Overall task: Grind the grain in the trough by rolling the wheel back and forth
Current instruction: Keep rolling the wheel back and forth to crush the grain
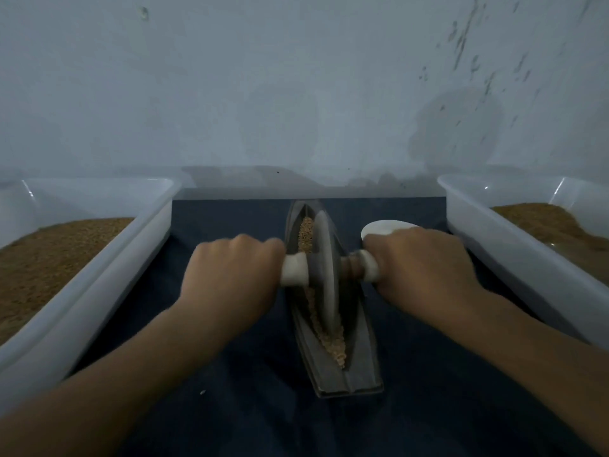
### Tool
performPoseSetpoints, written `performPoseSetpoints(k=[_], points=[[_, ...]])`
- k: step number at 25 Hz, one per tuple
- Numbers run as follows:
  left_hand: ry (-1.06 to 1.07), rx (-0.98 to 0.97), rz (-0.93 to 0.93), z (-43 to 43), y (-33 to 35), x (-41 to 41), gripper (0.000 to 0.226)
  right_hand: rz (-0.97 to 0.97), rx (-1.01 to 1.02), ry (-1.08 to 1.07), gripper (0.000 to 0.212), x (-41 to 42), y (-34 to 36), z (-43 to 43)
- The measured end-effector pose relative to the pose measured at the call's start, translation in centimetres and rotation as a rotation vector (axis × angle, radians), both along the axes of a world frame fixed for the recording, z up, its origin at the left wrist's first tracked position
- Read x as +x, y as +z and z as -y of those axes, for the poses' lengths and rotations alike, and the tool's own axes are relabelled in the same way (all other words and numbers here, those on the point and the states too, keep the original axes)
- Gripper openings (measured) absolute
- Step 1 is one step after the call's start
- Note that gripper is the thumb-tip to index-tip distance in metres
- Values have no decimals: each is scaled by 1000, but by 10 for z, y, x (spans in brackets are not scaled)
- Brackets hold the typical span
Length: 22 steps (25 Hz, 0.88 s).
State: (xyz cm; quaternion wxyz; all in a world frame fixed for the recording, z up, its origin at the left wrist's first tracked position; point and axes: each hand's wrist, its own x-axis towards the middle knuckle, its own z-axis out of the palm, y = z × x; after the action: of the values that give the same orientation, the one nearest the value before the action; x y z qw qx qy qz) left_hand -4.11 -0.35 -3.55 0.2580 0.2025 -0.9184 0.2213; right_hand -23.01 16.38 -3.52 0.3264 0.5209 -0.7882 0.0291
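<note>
Near end first: trough (359, 367) sits lengthwise on a dark cloth (230, 407), long axis pointing away from the person, so the push-pull stroke runs straight out from the body. The cloth probably catches spill and stops sliding. One pale speck lies on it near the left forearm.

Grain (333, 344) lies along the groove, visible both nearer and farther than the wheel (324, 268). The wheel stands on edge in the groove, roughly mid-length.

Left hand (230, 275) and right hand (425, 272) are each curled tight round one end of the axle handle (294, 269), knuckles up, one each side of the wheel. The even grip keeps the wheel upright and loads it evenly. Fingertips are hidden underneath.

Grain looks coarse, so my read is that grinding is far from done.

White scoop (385, 227) lies just beyond the right hand, handy for loading or emptying.

Left tub (108, 285) and right tub (514, 258) flank the cloth, both holding brown granular stuff, likely stock and output; I can't tell which is which.

Stained wall (296, 94) closes off the back.
</note>
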Motion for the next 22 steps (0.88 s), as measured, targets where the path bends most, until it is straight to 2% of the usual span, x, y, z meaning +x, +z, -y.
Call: performPoseSetpoints(k=[2, 4, 7, 9, 12, 14, 17, 18, 20, 22], points=[[-45, -17, -39, -3, -4, 15, 53, -52, -69, 107, 14, 4, -1, -15], [31, 26, 14, 3, -7, 7, 48, -42, -59, 107, 15, -1, -2, -7], [160, 61, 27, 24, -4, -33, 20, 24, 1, -51, 28, -16, 2, 36], [178, 113, 72, 35, 15, -54, 7, 153, 37, -158, 22, -25, 7, 57], [159, 91, 112, 26, 21, -47, 10, 197, 48, -154, 23, -22, 6, 43], [76, 22, 42, 11, 6, -18, 26, 56, -9, -66, 26, -7, -2, 13], [-59, -46, -33, -3, 0, 14, 49, -66, -111, 85, 14, 5, -4, -17], [-57, -29, -27, 0, -1, 12, 50, -67, -104, 88, 14, 2, -7, -15], [58, 4, 47, 5, -1, -5, 43, -26, -48, -16, 30, -5, -10, 2], [137, 35, 65, 24, 3, -36, 20, 44, -9, -92, 37, -20, -8, 34]])
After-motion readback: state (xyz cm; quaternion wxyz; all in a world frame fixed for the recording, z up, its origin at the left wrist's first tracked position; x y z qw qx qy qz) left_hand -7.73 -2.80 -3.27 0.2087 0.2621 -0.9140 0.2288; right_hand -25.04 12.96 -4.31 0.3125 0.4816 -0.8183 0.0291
